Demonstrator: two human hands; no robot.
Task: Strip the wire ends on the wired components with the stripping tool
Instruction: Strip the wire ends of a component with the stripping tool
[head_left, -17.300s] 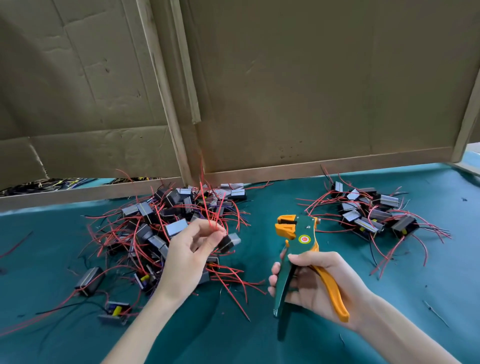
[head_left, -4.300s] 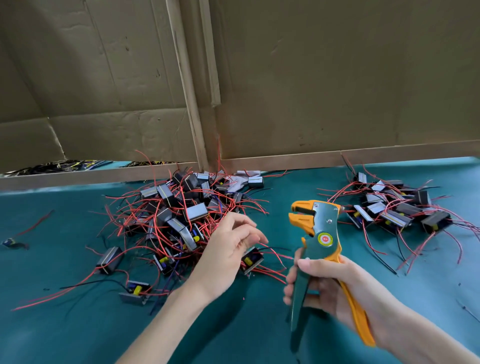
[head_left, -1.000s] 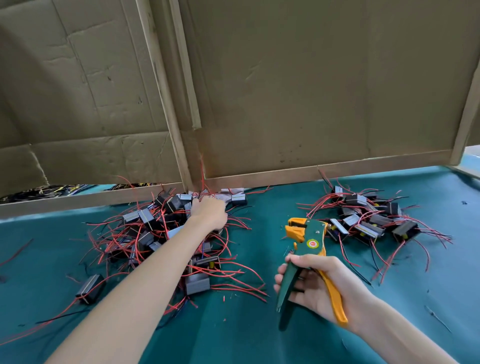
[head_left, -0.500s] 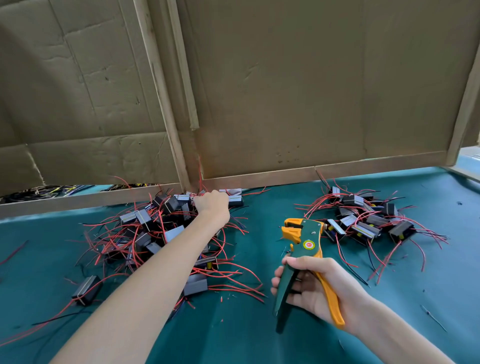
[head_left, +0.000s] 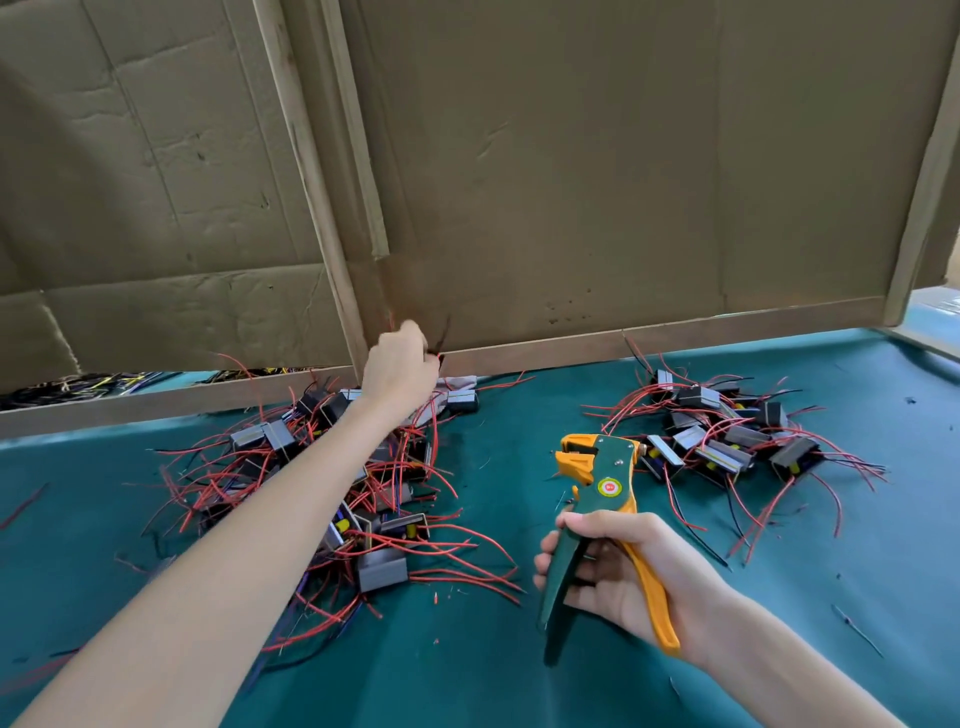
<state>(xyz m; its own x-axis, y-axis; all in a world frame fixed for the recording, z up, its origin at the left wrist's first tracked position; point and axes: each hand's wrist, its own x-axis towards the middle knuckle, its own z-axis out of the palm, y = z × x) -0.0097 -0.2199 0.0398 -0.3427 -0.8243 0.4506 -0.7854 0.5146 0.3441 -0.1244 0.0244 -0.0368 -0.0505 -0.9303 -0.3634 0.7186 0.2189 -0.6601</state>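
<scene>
Fingers (head_left: 589, 519) of R hand (head_left: 623, 582) wrapped round handles of stripping tool (head_left: 602, 478), held upright over green mat (head_left: 519, 675), head pointing left. L hand (head_left: 397, 371), at far edge of L pile of wired components (head_left: 311, 467), w/ fingers closed on red & black wires (head_left: 442, 340) by cardboard wall (head_left: 571, 182). 2nd pile (head_left: 727, 447) lies to R, well apart.

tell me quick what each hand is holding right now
Left hand: closed, gripping a few wires above the pile.
Right hand: closed round the stripping tool handles.
</scene>
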